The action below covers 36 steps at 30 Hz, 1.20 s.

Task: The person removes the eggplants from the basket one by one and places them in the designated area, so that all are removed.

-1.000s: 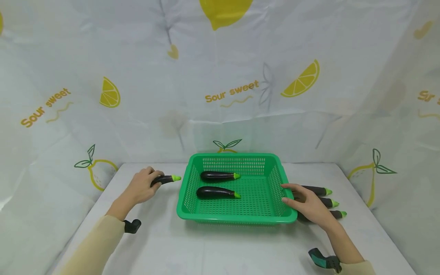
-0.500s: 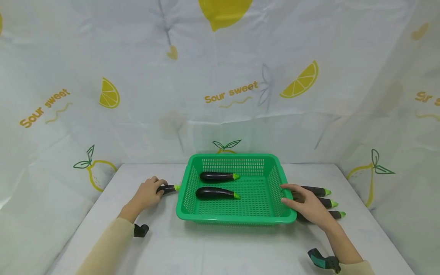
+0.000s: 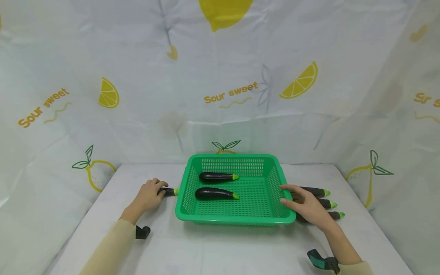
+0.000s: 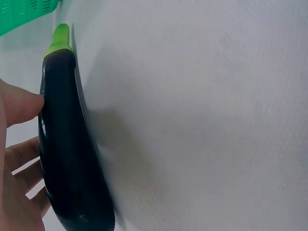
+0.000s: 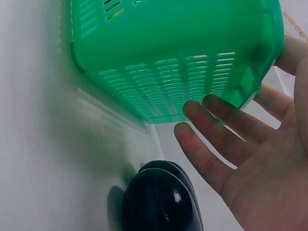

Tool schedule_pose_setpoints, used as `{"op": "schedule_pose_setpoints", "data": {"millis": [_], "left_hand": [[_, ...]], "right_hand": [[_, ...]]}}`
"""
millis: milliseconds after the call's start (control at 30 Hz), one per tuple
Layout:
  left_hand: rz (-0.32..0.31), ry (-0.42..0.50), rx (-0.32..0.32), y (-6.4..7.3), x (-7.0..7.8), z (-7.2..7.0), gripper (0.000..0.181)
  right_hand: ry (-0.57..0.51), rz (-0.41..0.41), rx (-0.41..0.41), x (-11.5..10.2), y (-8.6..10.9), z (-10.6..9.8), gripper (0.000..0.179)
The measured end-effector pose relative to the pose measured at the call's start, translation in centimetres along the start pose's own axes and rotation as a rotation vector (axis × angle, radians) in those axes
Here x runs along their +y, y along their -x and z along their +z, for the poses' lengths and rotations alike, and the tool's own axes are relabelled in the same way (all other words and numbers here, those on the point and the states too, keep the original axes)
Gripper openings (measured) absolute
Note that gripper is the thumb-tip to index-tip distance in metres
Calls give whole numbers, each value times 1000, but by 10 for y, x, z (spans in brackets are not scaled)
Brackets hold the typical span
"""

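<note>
My left hand (image 3: 148, 196) holds a dark eggplant (image 4: 72, 144) with a bright green stem end, left of the green basket (image 3: 237, 220). In the left wrist view the thumb lies against the eggplant's side, the fingers pass behind it, and it lies at the white tabletop. My right hand (image 3: 307, 206) grips the basket's right rim, some fingers spread outside the slotted wall in the right wrist view. Inside the basket lie two eggplants, one farther back (image 3: 216, 176) and one nearer (image 3: 214, 193), stems pointing right.
Three more eggplants (image 3: 324, 203) lie side by side right of the basket, partly hidden under my right hand. A white lemon-print sheet (image 3: 220, 126) hangs behind the white table (image 3: 206, 252). Each wrist wears a dark camera mount (image 3: 322, 261).
My left hand has come down and toward me with the eggplant, slightly to the right, then almost stopped. My right hand and the basket have stayed in place.
</note>
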<state>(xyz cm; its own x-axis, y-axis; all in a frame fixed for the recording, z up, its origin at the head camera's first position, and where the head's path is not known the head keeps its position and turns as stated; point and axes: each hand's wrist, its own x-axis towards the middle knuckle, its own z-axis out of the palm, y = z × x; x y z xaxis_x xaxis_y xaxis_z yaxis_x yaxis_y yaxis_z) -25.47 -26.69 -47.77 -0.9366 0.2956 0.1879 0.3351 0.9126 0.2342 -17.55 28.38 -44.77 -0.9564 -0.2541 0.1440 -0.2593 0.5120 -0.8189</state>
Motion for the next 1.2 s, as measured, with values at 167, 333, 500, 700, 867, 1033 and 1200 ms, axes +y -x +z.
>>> {"op": "schedule_pose_setpoints", "data": {"millis": [167, 333, 500, 700, 867, 1033, 1200], "left_hand": [[-6, 11, 12, 1, 5, -3, 26], [-1, 25, 35, 2, 11, -7, 26], [-6, 16, 65, 2, 15, -10, 25], [11, 28, 126, 0, 26, -20, 23], [67, 34, 196, -2, 39, -31, 20], [115, 44, 244, -3, 54, -42, 19], [167, 64, 287, -5, 70, -53, 18]], "right_hand": [[6, 7, 0, 0, 0, 0, 53], [24, -3, -2, 0, -1, -1, 51], [18, -6, -6, 0, 0, -1, 51], [20, -2, -3, 0, -1, -1, 51], [18, -1, -4, -1, -1, -1, 51], [18, -4, -3, -1, 0, -1, 51], [17, -6, -3, -1, 0, -1, 51]]}}
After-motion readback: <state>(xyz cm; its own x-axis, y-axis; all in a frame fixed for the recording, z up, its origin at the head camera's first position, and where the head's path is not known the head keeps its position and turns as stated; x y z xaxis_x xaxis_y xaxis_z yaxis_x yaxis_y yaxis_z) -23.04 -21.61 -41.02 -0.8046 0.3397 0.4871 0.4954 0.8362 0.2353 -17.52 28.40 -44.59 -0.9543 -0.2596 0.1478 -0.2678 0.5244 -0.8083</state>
